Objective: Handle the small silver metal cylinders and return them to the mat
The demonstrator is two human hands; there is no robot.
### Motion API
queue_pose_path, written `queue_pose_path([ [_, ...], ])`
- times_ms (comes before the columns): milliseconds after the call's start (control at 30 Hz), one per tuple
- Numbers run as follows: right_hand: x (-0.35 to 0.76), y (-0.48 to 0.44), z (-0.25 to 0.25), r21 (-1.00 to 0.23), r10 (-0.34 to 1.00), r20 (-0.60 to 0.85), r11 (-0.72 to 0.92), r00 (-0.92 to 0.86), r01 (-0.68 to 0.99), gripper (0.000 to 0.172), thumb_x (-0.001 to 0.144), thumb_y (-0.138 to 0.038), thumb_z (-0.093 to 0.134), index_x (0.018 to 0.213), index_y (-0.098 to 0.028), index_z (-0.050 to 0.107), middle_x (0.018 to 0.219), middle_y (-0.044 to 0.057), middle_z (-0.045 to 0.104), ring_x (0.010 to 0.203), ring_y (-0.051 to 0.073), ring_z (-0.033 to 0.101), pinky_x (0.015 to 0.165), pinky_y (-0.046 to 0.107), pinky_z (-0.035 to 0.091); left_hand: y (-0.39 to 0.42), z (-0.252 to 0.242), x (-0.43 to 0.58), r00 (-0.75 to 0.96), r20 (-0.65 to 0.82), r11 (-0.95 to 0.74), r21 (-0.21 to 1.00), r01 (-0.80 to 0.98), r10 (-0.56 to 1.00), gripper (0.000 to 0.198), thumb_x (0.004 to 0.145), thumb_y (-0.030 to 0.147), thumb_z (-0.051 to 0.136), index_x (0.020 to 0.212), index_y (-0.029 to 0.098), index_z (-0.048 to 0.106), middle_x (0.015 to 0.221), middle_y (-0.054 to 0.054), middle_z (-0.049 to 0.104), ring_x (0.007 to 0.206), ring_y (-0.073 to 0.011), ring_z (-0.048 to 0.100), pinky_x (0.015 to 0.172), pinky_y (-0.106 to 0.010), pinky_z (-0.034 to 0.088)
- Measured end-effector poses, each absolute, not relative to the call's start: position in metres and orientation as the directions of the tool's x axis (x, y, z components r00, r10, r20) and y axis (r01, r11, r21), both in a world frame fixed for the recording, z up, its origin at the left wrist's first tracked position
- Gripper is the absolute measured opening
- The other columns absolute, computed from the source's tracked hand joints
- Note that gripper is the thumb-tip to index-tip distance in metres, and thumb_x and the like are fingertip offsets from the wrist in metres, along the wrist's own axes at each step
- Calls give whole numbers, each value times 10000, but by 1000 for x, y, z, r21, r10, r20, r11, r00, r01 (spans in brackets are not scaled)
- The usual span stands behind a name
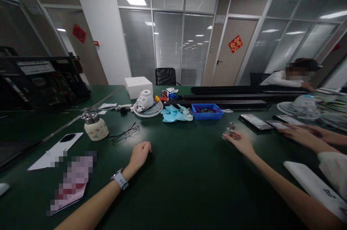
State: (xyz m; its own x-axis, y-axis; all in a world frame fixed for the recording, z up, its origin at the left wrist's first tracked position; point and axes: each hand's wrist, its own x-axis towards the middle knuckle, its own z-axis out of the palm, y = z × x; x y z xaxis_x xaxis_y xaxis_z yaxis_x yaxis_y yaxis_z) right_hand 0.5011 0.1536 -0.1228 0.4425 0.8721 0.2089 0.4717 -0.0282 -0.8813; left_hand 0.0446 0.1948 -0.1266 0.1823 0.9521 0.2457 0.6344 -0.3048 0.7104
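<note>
Your left forearm (94, 201) and right forearm (292, 197) lie nearest, over the green counter (184, 179). Left hand (139, 156): curled closed, nothing visible in it, resting well apart from the small metal piece (232, 125). Right hand (241, 143): thumb and fingertips at that piece; can't tell if they actually grip it. Piece sits just beyond the right fingertips, far side from you.

To handle it well, I'd pinch its sides squarely, fingers low, and bring your left hand over to steady it; looks small enough to roll or slip.

Outward: blue tray (208, 116) beyond and left of the piece, blue fan blades (176, 115) beside the tray, glasses (126, 133) past your left hand. Flat silver device (255, 122) near the piece, right side; a co-worker's hands (300, 135) are beyond it, so mind your elbow.
</note>
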Motion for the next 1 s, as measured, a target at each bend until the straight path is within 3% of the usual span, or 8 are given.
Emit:
queue_pose_path([
  [67, 449, 160, -117, -884, 937, 224, 81, 266, 461, 514, 633, -422, 749, 1059, -145, 671, 949, 102, 723, 866, 236, 685, 837, 402, 542, 191, -123, 52, 226, 301, -377, 736, 562, 926, 346, 827, 300, 345, 609, 184, 586, 708, -27, 638, 716, -187, 578, 665, -286, 408],
  [133, 391, 168, -114, -877, 967, 244, 187, 77, 442, 487, 652, -381, 751, 1077, -159, 669, 990, 89, 716, 885, 213, 676, 861, 395, 528, 185, -119, 62, 231, 343, -414, 760, 502, 910, 310, 862, 342, 401, 876, 193, 672, 917, -35, 676, 802, -185, 590, 714, -292, 436],
  [200, 338, 174, -115, -880, 964, 255, 262, -71, 397, 453, 657, -340, 755, 1066, -162, 674, 996, 82, 715, 884, 203, 671, 862, 390, 521, 180, -117, 72, 212, 363, -421, 777, 469, 907, 359, 877, 398, 460, 1159, 236, 613, 1051, -43, 660, 860, -184, 593, 745, -301, 457],
  [300, 285, 181, -122, -884, 933, 303, 351, -195, 309, 408, 665, -312, 748, 1037, -159, 679, 970, 78, 717, 864, 206, 670, 826, 374, 526, 177, -116, 85, 253, 389, -462, 786, 411, 886, 415, 869, 418, 523, 1251, 264, 571, 1181, -56, 630, 979, -194, 590, 822, -318, 469],
  [467, 266, 185, -133, -865, 901, 357, 419, -247, 277, 374, 698, -346, 721, 1018, -159, 671, 942, 71, 713, 830, 201, 663, 778, 344, 529, 184, -115, 94, 291, 403, -487, 804, 341, 868, 324, 873, 420, 535, 1117, 264, 679, 1172, -49, 647, 1050, -196, 595, 902, -330, 473],
  [667, 269, 184, -132, -855, 911, 335, 401, -240, 328, 385, 702, -370, 718, 1030, -175, 663, 898, 51, 710, 806, 201, 656, 755, 339, 527, 196, -105, 99, 291, 407, -498, 752, 432, 866, 261, 844, 415, 571, 895, 233, 751, 1068, -63, 681, 1005, -212, 616, 910, -364, 474],
  [900, 269, 180, -126, -856, 931, 296, 358, -213, 374, 395, 674, -366, 739, 1023, -192, 673, 927, 50, 713, 834, 203, 656, 784, 346, 520, 201, -96, 77, 185, 504, -525, 700, 484, 844, 251, 833, 413, 587, 866, 220, 745, 939, -55, 728, 938, -214, 620, 887, -368, 459],
  [1000, 269, 179, -126, -854, 931, 305, 360, -199, 376, 423, 658, -383, 751, 1024, -186, 674, 943, 56, 714, 867, 203, 655, 815, 349, 510, 204, -106, 55, 193, 462, -482, 663, 572, 865, 240, 807, 421, 612, 855, 238, 760, 959, -52, 729, 948, -227, 609, 912, -389, 428],
])
